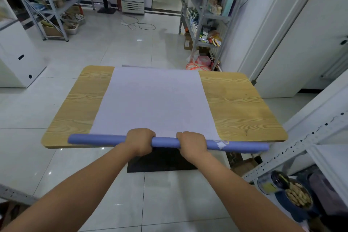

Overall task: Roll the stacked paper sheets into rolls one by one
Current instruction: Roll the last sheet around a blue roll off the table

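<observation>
A long blue paper roll lies along the near edge of the wooden table, sticking out past the edge on the right. My left hand and my right hand both grip the roll near its middle, fingers curled over its top. Beyond the roll, flat pale lilac paper sheets cover the middle of the table up to its far edge. A white patch shows on the roll right of my right hand.
A metal shelf rack stands close on the right, with a jar of snacks low down. Other shelves stand behind the table. The table's black base sits on the tiled floor below my hands.
</observation>
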